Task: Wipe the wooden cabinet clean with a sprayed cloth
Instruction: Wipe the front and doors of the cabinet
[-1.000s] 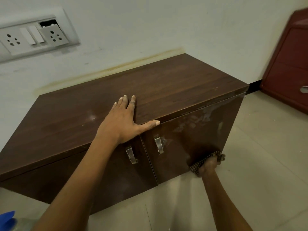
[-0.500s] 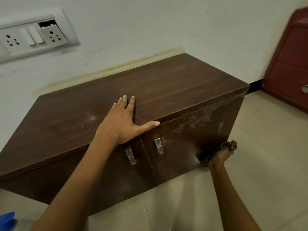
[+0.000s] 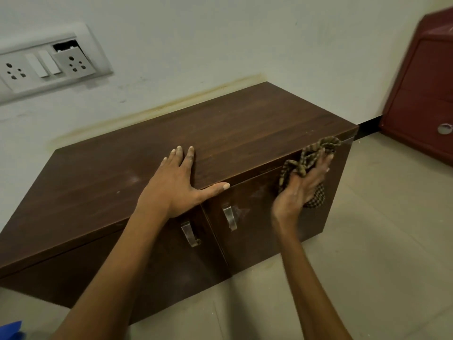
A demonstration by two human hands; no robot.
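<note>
Bracing on the wooden cabinet with the left hand: lies palm-down on the top panel at its front edge, above the seam between the two doors; holds four fingers straight and slightly apart, with the thumb stretched sideways along the edge; grips nothing. Pressing the cloth with the right hand against the upper part of the right-hand door, just below the top panel and near the right corner; shows fingers nearly straight and close together on the bunched checked fabric; thumb hidden by a fold, so cannot tell whether pinched there; appears motion-blurred. Bunches above the fingertips at the door's top edge and hangs below the palm. Stands on the tiled floor against the white wall; carries a left handle and a right handle, both metal, one on each side of the seam. Beyond: socket panel on the wall at upper left; red cabinet at right, well apart; blue object at the lower left corner, cut off by the frame.
</note>
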